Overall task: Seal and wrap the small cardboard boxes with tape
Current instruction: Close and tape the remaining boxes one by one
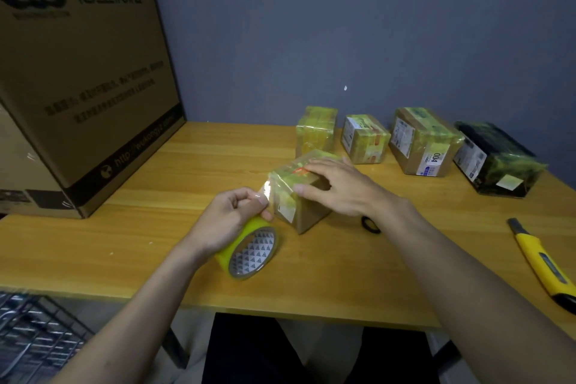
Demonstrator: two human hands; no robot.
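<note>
Left hand [232, 212] curled, thumb and fingers pinching tape strip above yellow tape roll [249, 251]; right hand [335, 187] palm down, fingers straight, pressing top of small cardboard box [299, 196] at table [156, 243] centre

The tape roll [249, 251] is translucent yellow-green, its core printed with grey triangles on white. Beside it, the brown box [300, 196] carries yellow-green bands and a red mark. Right of the roll lies a yellow-and-black knife [540, 263]. The tabletop [343, 274] is honey-coloured wood grain; the wall [343, 25] behind it is grey-blue.
</note>
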